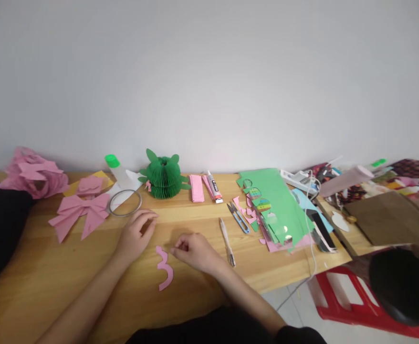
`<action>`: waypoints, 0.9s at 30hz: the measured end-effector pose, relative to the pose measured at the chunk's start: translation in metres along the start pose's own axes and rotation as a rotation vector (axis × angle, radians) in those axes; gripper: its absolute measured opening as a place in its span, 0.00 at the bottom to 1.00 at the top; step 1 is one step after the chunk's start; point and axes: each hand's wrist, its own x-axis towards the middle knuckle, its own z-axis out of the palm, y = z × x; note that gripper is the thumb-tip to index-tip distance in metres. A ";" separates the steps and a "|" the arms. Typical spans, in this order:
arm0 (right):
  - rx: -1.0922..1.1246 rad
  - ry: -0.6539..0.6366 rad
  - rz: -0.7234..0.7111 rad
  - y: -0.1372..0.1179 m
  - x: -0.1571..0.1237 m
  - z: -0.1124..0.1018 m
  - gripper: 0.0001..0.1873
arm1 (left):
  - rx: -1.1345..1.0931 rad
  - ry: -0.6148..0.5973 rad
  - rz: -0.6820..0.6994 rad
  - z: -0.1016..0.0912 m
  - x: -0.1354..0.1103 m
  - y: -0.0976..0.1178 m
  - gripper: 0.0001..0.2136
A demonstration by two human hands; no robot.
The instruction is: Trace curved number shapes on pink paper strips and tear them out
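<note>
A pink paper cutout shaped like a 3 (166, 273) lies flat on the wooden table (130, 306) in front of me. My right hand (197, 252) rests just right of its upper end, the fingers curled and the fingertips close together, with nothing visible in them. To the upper left of the cutout is my left hand (137, 233), thumb and fingers loosely bent with a gap between them, holding nothing. Near its fingertips lies a metal ring (140, 204). A green honeycomb paper figure (163, 177) stands behind both hands.
Right of my hands lie a pen (227, 242), blue thread snips (239, 219), a glue tube (214, 189) and green paper (279, 191). At the left are a pink paper bow (82, 212) and a green-capped glue bottle (120, 173). A white cable (311, 248) hangs over the edge near a red stool (338, 313).
</note>
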 end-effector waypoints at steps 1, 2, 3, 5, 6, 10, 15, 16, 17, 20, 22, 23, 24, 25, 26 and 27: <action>0.010 0.002 -0.020 0.003 -0.003 -0.001 0.07 | 0.010 -0.003 -0.008 0.000 0.000 0.000 0.08; 0.009 0.004 -0.043 0.005 -0.006 -0.003 0.07 | 0.019 -0.008 -0.015 -0.001 -0.001 0.000 0.08; -0.008 0.004 -0.072 0.007 -0.008 -0.004 0.07 | 0.026 -0.018 -0.018 -0.003 -0.001 0.001 0.09; -0.065 -0.002 -0.130 0.009 -0.012 -0.008 0.07 | 0.028 -0.081 -0.001 -0.008 0.000 0.004 0.09; -0.090 -0.009 -0.149 0.010 -0.014 -0.011 0.07 | 0.018 -0.137 0.023 -0.011 0.001 0.007 0.08; -0.113 -0.036 -0.153 0.018 -0.019 -0.024 0.09 | 0.014 -0.571 0.145 -0.030 0.005 0.022 0.09; -0.174 -0.075 -0.132 0.032 -0.025 -0.035 0.11 | 0.228 -0.978 0.113 -0.039 0.009 0.050 0.19; -0.181 -0.079 -0.138 0.033 -0.026 -0.036 0.12 | 0.275 -1.009 0.103 -0.038 0.011 0.056 0.16; -0.183 -0.082 -0.148 0.035 -0.027 -0.037 0.12 | 0.321 -1.032 0.092 -0.036 0.013 0.062 0.14; -0.168 -0.083 -0.181 0.038 -0.029 -0.038 0.11 | 0.402 -1.084 0.080 -0.030 0.021 0.073 0.06; -0.141 -0.077 -0.192 0.040 -0.031 -0.039 0.10 | 0.409 -1.102 0.098 -0.028 0.025 0.076 0.05; -0.122 -0.076 -0.193 0.041 -0.031 -0.040 0.10 | 0.406 -1.100 0.113 -0.027 0.026 0.076 0.05; -0.100 -0.078 -0.193 0.041 -0.032 -0.040 0.10 | 0.404 -1.092 0.131 -0.027 0.026 0.076 0.05; -0.078 -0.081 -0.193 0.041 -0.033 -0.041 0.09 | 0.406 -1.077 0.148 -0.027 0.026 0.075 0.06; -0.055 -0.087 -0.194 0.041 -0.033 -0.042 0.09 | 0.408 -1.059 0.160 -0.026 0.026 0.074 0.06; -0.034 -0.096 -0.198 0.040 -0.033 -0.042 0.09 | 0.405 -1.043 0.166 -0.026 0.025 0.073 0.07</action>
